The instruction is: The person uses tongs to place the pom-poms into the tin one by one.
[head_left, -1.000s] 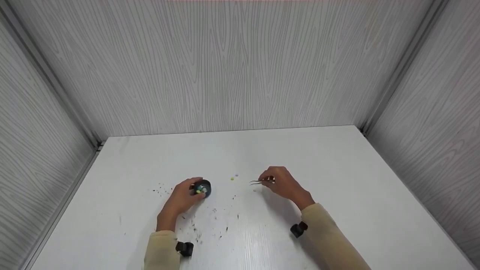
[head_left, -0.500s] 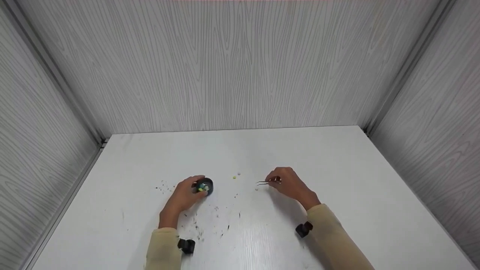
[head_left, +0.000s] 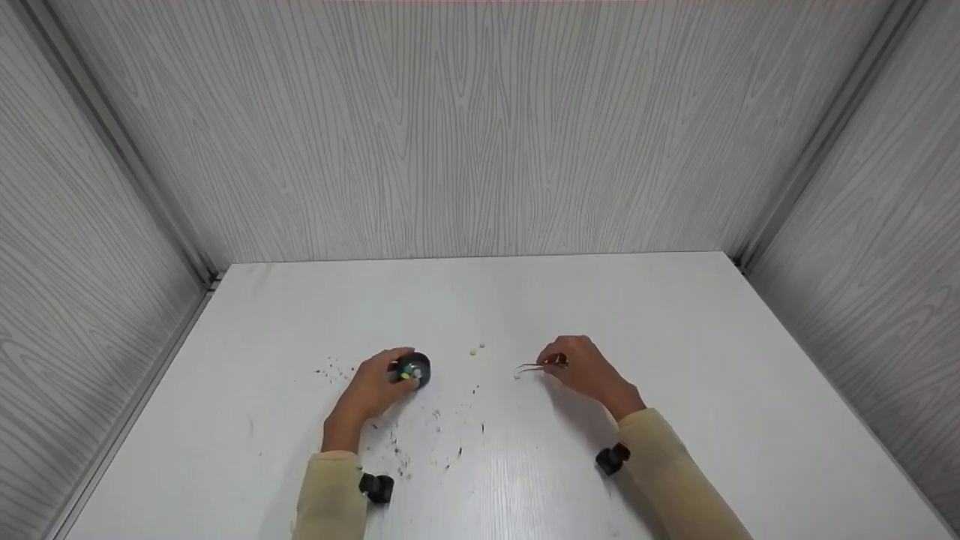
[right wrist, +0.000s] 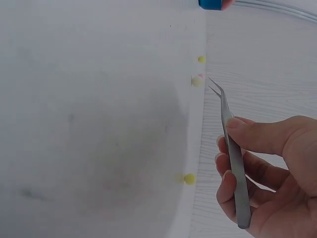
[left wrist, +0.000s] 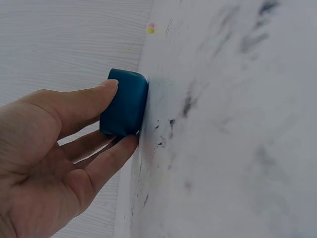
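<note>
My left hand [head_left: 381, 384] grips a small dark teal cup [left wrist: 125, 103] by its side, thumb on one side and fingers on the other. Yellow and pale beads [head_left: 411, 373] lie inside the cup in the head view. My right hand [head_left: 589, 371] pinches steel tweezers [right wrist: 238, 181] with fine bent tips. Those tips are parted, with nothing seen between them. A pale bead [head_left: 517, 376] sits on the table close to the tips; whether they touch it is unclear. Farther off, a yellow bead [head_left: 473, 352] and a pale purple bead [head_left: 482, 345] lie near each other.
The white table [head_left: 615, 300] carries dark specks and smudges [head_left: 397, 454] around the left forearm. Grey wood-grain panels [head_left: 480, 135] enclose it at the back and both sides. In the right wrist view another yellow bead [right wrist: 189, 179] shows near the table edge.
The tweezer tips have shifted slightly right, from left of the nearby pale bead to just above it. My left hand keeps its grip on the cup. The whole head view has drifted a little.
</note>
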Demonstrator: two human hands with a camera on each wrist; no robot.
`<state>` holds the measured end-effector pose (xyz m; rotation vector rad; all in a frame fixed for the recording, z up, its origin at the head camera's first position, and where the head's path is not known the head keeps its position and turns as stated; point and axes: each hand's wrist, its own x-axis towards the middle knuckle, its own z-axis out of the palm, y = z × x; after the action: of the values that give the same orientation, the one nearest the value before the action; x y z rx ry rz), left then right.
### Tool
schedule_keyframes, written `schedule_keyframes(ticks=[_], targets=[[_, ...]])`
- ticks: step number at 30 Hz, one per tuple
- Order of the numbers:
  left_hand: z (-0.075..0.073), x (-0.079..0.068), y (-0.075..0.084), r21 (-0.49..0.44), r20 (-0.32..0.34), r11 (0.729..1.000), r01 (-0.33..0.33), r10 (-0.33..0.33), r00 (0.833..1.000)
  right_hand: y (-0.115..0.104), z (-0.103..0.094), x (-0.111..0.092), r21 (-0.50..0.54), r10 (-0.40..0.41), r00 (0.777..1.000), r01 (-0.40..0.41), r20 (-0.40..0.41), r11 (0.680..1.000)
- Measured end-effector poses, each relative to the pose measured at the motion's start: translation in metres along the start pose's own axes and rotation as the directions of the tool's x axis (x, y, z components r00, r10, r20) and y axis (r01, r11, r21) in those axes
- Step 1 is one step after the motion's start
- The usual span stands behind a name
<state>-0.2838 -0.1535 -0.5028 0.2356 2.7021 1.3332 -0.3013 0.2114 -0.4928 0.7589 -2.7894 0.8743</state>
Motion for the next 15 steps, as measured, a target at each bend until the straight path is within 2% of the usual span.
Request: schedule_keyframes(ticks=[12,15], targets=[[-0.0015,-0.0003,0.0000,-0.004,0.013,1.000,-0.013,0.013,1.000,0.0007,0.0013,-0.0004,-0.008,0.065,0.998,-0.065,0.021,0.998],[-0.0012,0.0005,0.0003,0.006,0.010,1.000,-0.003,0.003,1.000,-0.0001,0.0024,-0.0005,-0.021,0.049,0.999,-0.049,0.020,0.999]])
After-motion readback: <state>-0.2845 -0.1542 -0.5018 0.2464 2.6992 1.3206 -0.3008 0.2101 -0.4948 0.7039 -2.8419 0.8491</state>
